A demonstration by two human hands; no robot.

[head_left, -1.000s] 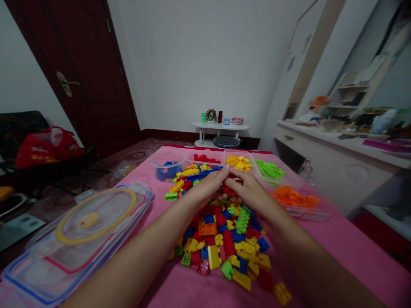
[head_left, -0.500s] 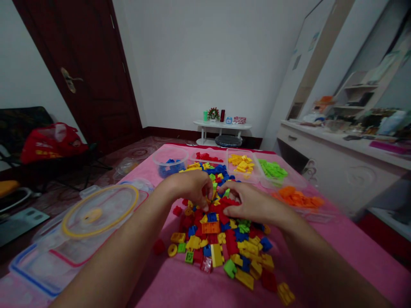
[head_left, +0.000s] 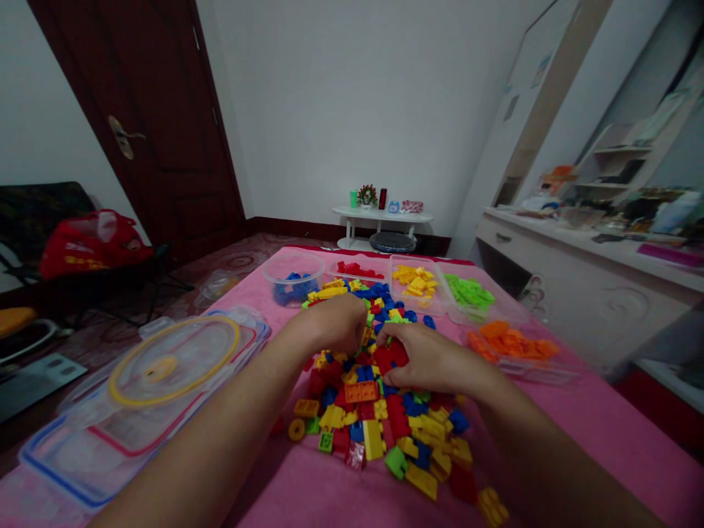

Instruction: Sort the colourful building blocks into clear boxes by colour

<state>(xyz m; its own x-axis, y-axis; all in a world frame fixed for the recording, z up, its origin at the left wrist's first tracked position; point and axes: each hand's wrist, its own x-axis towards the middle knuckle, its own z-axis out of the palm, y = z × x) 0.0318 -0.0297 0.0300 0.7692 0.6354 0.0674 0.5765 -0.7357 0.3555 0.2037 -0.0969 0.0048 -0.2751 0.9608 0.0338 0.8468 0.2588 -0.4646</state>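
The right hand (head_left: 426,358) had its thumb and fingers pinched around a chunky red plastic block (head_left: 390,355), which sat low over the loose heap of red, yellow, blue, green and orange plastic bricks (head_left: 372,440). Just to the left of that grip, the left hand (head_left: 338,324) was curled, knuckles up, its fingertips down among the bricks; whether they held a piece could not be told.

Directly below the pinched block, on the wearer's side, lay an orange rectangular plastic brick (head_left: 361,391), with the heap spreading further toward the wearer on the pink cloth (head_left: 308,499). Beyond the grip and to the left stood a round clear plastic tub (head_left: 267,277) with blue pieces; straight beyond was a shallow clear plastic container (head_left: 331,270) of red ones. Yellow, green and orange pieces filled clear containers beyond and right of the right hand. Well left of both hands lay stacked clear plastic lids (head_left: 181,367) with coloured seals.
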